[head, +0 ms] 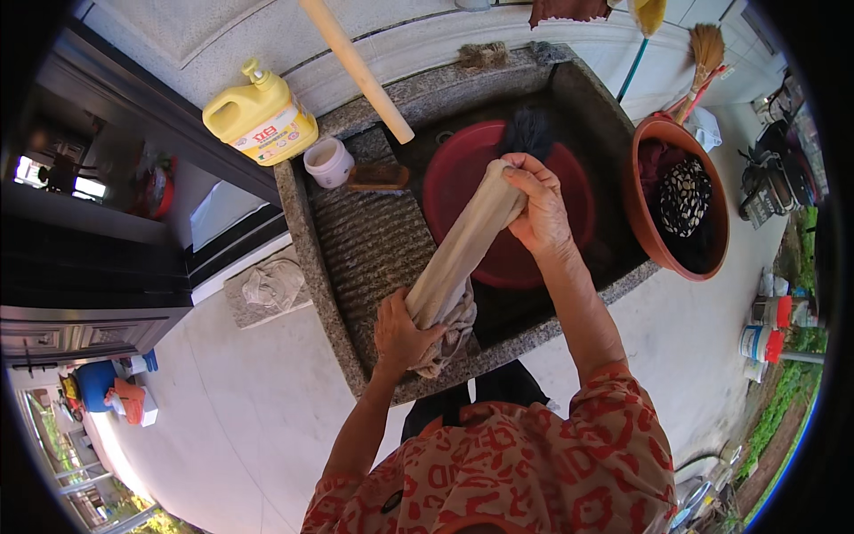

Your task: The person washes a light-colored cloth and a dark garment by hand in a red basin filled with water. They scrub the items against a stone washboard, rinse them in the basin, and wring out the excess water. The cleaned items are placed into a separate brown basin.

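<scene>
A length of wet-looking beige cloth (460,247) stretches slantwise between my two hands, above a stone laundry sink (305,250). My right hand (542,207) pinches its upper end over a dark red basin (447,173). Around its lower part my left hand (405,330) is closed, above the ribbed stone washboard (370,233). A bunched part of the cloth hangs below the left hand, near the sink's front rim. Dark fabric (526,130) lies at the basin's far edge, beyond my right hand.
A wooden scrub brush (377,177) and a white tub (329,162) sit at the washboard's top. Behind them are a yellow detergent jug (263,120) and a slanting wooden pole (360,70). An orange-brown basin (642,207) of clothes stands on the right, before a straw broom (707,50).
</scene>
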Tool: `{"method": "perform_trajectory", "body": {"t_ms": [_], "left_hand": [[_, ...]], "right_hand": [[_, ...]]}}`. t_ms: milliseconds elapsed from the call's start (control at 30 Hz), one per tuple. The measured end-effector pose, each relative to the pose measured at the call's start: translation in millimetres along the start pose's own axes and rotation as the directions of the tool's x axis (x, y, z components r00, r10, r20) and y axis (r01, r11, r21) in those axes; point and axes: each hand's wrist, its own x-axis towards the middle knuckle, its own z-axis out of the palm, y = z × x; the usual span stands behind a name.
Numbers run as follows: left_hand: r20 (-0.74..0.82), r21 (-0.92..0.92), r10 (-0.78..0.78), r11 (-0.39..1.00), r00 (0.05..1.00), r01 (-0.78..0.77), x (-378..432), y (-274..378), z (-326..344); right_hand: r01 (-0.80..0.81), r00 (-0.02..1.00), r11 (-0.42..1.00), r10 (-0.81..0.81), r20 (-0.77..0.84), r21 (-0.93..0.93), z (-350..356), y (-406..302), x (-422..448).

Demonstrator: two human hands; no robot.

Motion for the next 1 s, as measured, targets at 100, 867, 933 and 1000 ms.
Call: {"method": "perform_trajectory", "body": {"t_ms": [100,867,933,1000], "left_hand": [[0.011,-0.204,-0.052,0.978,0.999,0.053,9,24,-5],[0.154,0.09,-0.142,0.988,0.978,0.129,154,82,153],[-0.02,-0.095,-0.104,0.99,0.994,0.102,182,76,166],[-0.191,-0.213,-0.086,0.976,0.978,0.044,211,67,183]], "right_hand": [[0.089,0.996,0.996,-0.089,0.027,0.011,0,-35,-3],[-0.398,0.847,0.66,-0.002,-0.531,-0.638,-280,22,86],[-0.602,0.771,0.164,-0.138,-0.622,-0.782,-291,51,84],[-0.657,0.73,0.097,-0.161,-0.664,-0.747,-255,72,83]]}}
